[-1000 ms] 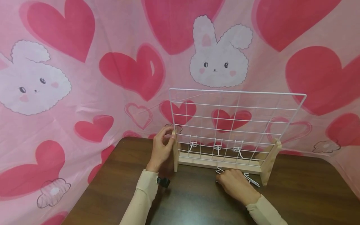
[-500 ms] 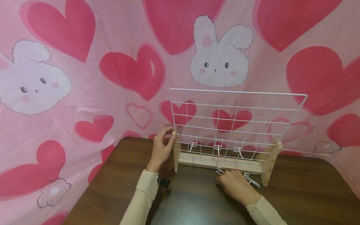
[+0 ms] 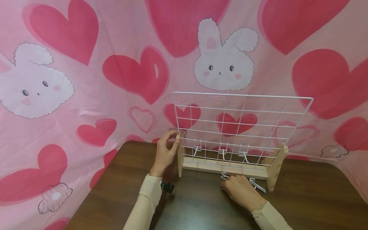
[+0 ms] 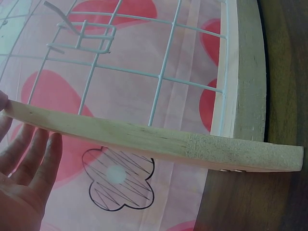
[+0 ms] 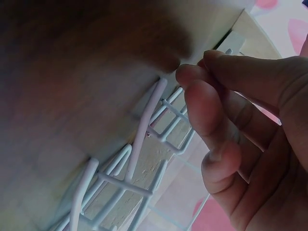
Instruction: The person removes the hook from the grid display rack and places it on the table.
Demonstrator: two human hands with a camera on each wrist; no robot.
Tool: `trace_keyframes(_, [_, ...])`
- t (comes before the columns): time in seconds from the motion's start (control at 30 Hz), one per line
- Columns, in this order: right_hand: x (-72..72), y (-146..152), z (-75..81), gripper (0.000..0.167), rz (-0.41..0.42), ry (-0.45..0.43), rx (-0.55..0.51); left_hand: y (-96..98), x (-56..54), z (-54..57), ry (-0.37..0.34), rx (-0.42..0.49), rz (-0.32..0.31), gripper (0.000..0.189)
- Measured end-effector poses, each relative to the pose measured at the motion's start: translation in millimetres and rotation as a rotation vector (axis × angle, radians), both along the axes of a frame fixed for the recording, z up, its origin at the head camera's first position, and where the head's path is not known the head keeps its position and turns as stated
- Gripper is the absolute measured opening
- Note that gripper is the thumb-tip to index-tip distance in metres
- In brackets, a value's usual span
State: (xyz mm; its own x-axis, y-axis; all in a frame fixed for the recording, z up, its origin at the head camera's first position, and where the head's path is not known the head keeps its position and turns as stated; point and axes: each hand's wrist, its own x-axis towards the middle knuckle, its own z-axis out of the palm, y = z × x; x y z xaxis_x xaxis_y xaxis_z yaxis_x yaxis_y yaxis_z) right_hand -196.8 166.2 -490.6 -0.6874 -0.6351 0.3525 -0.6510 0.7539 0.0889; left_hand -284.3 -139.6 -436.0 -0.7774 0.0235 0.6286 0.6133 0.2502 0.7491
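A white wire grid rack [image 3: 244, 95] stands on the table in the head view, on a pale wooden base. My left hand [image 3: 164, 156] grips the rack's left wooden upright [image 3: 180, 159]; the left wrist view has the thumb over its top end and the fingers [image 4: 41, 163] along its outer side. Three white hooks [image 3: 222, 152] hang in a row on the lower grid. In front of the base my right hand [image 3: 241, 190] rests low by loose white hooks [image 3: 257, 186]. Its fingers [image 5: 207, 110] bend loosely, thumb tip near the index finger, with nothing visible between them.
Another loose hook [image 3: 224, 175] pokes out left of the right hand. The right wooden upright [image 3: 277, 166] rises just beyond it. Behind the dark brown table [image 3: 198, 207] hangs a pink cloth [image 3: 123, 95] with hearts and rabbit faces.
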Motion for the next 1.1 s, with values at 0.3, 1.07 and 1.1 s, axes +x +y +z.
trace_keyframes(0.3, [0.6,-1,-0.6,0.028,-0.008,-0.004,0.001,0.7,-0.5,0.5,0.001,0.006,-0.001,0.026])
trace_keyframes(1.07, [5.8,3,9.5,0.02,0.042,-0.049,-0.036,1.6,-1.4,0.4,0.012,0.0,0.002,0.027])
trace_keyframes(1.1, [6.2,4,10.5,0.019,0.046,-0.037,-0.042,1.5,-1.0,-0.1,0.013,0.001,0.001,0.027])
